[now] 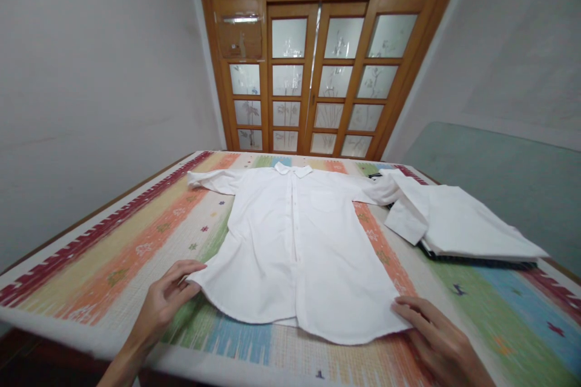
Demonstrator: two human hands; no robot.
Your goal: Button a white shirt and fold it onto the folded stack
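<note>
A white button-up shirt (pixel 267 242) lies spread front side up, its collar at the far end and its hem toward me. Both sleeves reach out to the sides, and the right-hand one runs up against a folded pile. My left hand (pixel 170 293) pinches the hem's left corner between thumb and fingers. At the hem's right corner, my right hand (pixel 436 335) grips the cloth, thumb hidden beneath and fingers on top. The lower front edge curves between the two hands, with slight creases in the fabric.
The shirt rests on a table covered by a colourful striped cloth (pixel 131 248). Folded white garments (pixel 472 224) lie on a dark item at the right. A pale green panel (pixel 494 163) leans along the right wall. Wooden glazed doors (pixel 313 72) stand beyond the table.
</note>
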